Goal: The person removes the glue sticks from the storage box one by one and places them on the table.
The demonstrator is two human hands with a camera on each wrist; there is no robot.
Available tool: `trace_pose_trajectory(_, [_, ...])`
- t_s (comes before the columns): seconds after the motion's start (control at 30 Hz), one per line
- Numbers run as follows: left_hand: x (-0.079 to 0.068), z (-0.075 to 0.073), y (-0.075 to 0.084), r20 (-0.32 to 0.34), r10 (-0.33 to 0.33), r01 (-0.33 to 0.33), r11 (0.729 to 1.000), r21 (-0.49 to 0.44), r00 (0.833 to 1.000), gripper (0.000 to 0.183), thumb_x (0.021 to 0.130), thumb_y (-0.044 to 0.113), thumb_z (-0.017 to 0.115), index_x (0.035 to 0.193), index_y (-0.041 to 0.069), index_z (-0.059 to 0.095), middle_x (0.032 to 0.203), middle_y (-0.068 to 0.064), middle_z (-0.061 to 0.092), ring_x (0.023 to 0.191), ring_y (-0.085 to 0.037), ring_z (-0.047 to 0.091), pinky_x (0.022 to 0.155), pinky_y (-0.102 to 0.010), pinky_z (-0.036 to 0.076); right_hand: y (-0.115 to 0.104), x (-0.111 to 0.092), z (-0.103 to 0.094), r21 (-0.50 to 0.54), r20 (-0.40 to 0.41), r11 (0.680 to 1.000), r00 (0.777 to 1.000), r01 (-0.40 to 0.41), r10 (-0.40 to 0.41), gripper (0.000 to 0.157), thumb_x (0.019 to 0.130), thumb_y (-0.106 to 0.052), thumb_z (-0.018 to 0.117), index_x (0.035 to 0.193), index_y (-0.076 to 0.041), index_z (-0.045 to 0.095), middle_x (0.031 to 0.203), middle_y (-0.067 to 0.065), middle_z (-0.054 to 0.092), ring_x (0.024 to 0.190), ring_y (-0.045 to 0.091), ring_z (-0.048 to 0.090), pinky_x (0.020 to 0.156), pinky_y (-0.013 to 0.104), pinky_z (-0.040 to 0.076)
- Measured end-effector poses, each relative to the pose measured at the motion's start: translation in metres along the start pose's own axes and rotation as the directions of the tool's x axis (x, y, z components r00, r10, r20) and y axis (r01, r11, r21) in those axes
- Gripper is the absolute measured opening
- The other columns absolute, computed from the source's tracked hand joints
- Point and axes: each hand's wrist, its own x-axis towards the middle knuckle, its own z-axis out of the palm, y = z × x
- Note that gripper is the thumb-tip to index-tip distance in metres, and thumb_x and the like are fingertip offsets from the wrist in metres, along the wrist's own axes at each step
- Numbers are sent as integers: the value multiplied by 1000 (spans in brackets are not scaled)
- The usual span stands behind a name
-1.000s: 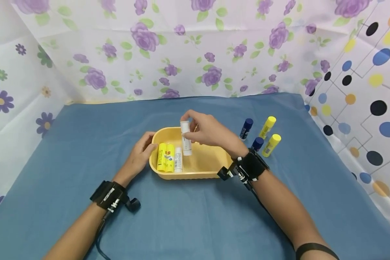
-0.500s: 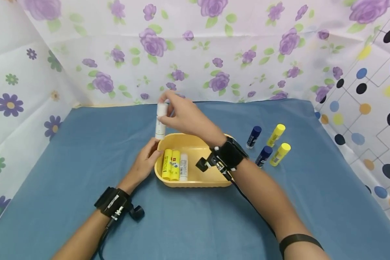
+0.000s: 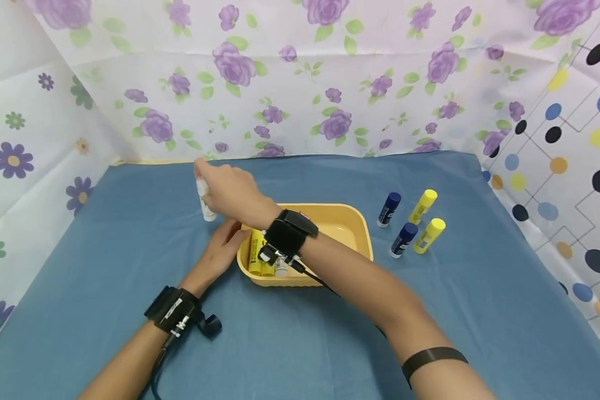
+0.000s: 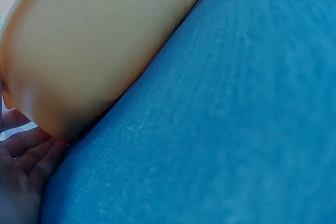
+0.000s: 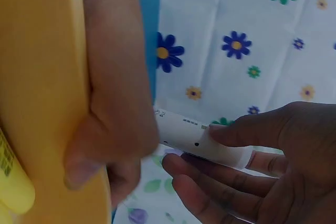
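Note:
My right hand [image 3: 232, 191] holds a white glue stick [image 3: 205, 203] upright above the cloth, left of the yellow plastic basket [image 3: 347, 226]. In the right wrist view, thumb and fingers pinch the white glue stick [image 5: 197, 137] near one end. At the basket's left end, my left hand [image 3: 217, 255] grips the rim, thumb over the edge and fingers outside, as the right wrist view also shows. Inside the basket lie two yellow glue sticks [image 3: 255, 255] and a white glue stick [image 3: 281, 269], partly hidden by my right wrist.
Right of the basket stand two navy-capped glue sticks [image 3: 403, 240] and two yellow glue sticks [image 3: 429, 235]. A blue cloth [image 3: 280, 344] covers the table. Patterned curtains [image 3: 290, 100] close in the back and sides. My right forearm crosses over the basket.
My right hand has carried the white glue stick from above the basket leftward past its left rim, and has lowered it since half a second ago. The left hand keeps its hold.

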Motion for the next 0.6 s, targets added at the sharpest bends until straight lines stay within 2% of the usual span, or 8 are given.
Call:
trace_pose_trajectory(0.17, [-1, -2, -1, 5, -7, 7, 1000, 20, 1000, 39, 110, 37, 41, 142, 18, 54, 132, -6, 56, 114, -22, 51, 96, -46, 39, -14, 13, 15, -36, 89, 999, 996, -26, 29, 33, 104, -11, 50, 137, -16, 46, 66, 1, 48, 53, 14, 35, 52, 25, 22])
trace_pose_trajectory(0.23, [-2, -2, -1, 9, -14, 13, 1000, 12, 1000, 40, 110, 39, 40, 141, 18, 55, 132, -4, 55, 117, -20, 50, 98, -44, 38, -18, 15, 20, -61, 108, 998, 994, -22, 29, 34, 105, -12, 50, 138, -16, 45, 68, 0, 51, 54, 14, 39, 52, 25, 24])
trace_pose_trajectory(0.43, [-3, -3, -1, -7, -11, 11, 1000, 0, 1000, 33, 111, 29, 41, 120, 6, 62, 111, -9, 54, 104, -22, 50, 92, -41, 36, -22, 18, 35, -119, 180, 993, 983, -10, 32, 36, 106, -16, 49, 141, -15, 45, 82, 0, 59, 67, 15, 54, 54, 26, 33])
trace_pose_trajectory(0.6, [-3, -3, -1, -17, -2, 2, 1000, 3, 1000, 28, 111, 25, 43, 108, 4, 61, 100, -9, 52, 96, -23, 49, 87, -39, 36, -23, 19, 39, -141, 206, 990, 977, -22, 51, 37, 106, -18, 49, 143, -17, 46, 92, 0, 63, 74, 15, 57, 55, 27, 36])
